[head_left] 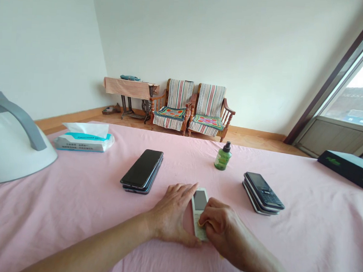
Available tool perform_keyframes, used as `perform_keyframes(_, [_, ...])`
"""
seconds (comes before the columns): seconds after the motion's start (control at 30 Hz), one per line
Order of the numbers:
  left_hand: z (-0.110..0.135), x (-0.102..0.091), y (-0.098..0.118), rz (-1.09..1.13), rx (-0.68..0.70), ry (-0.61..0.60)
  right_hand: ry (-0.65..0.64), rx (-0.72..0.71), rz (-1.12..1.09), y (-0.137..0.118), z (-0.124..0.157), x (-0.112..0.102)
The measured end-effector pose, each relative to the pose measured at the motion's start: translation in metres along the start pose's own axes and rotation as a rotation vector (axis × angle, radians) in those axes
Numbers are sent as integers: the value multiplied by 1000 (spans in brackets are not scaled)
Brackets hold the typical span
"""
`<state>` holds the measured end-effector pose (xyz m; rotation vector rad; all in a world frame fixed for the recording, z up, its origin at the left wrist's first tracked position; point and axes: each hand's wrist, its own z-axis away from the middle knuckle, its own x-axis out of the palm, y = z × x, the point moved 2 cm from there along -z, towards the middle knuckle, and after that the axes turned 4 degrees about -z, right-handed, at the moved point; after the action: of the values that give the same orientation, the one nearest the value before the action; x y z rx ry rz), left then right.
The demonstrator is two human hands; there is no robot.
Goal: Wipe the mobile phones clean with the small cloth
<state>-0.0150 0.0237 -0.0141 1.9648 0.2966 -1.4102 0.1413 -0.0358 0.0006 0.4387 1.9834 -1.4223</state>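
Note:
A white keypad phone (200, 200) lies face up on the pink tablecloth (174, 265). My left hand (174, 212) grips it from the left, fingertips at its upper edge and thumb at its lower end. Over the keys, my right hand (222, 225) is closed and pressed down. A small yellow cloth (200, 224) seems bunched in those fingers; most of it is hidden under the hand. Left of my hands sits a stack of black touchscreen phones (143, 169). To the right is a stack of keypad phones (263, 191).
A green spray bottle (223, 156) stands beyond my right hand. At the left are a tissue pack (84, 141) and a white kettle (13, 143) with a grey handle. A black box (347, 167) lies at the right edge. Two wooden chairs (207, 109) stand past the table.

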Motion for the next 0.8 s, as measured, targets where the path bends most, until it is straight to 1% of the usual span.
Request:
perform_keyframes(0.13, [0, -1, 0, -4, -9, -15, 44, -5, 15, -2, 0, -1])
perform_keyframes(0.27, [0, -1, 0, -11, -4, -10, -20, -19, -33, -4, 1, 0])
perform_keyframes(0.47, [1, -2, 0, -8, -4, -24, 53, -55, -45, 5, -3, -1])
perform_keyframes(0.6, [1, -2, 1, 7, 10, -5, 12, -72, -92, 7, -3, 1])
perform_keyframes(0.73, [1, -2, 1, 7, 11, 8, -59, -74, -104, 3, 1, 2])
perform_keyframes(0.8, [1, -2, 1, 6, 12, 9, -63, -63, -96, 3, 0, 2])
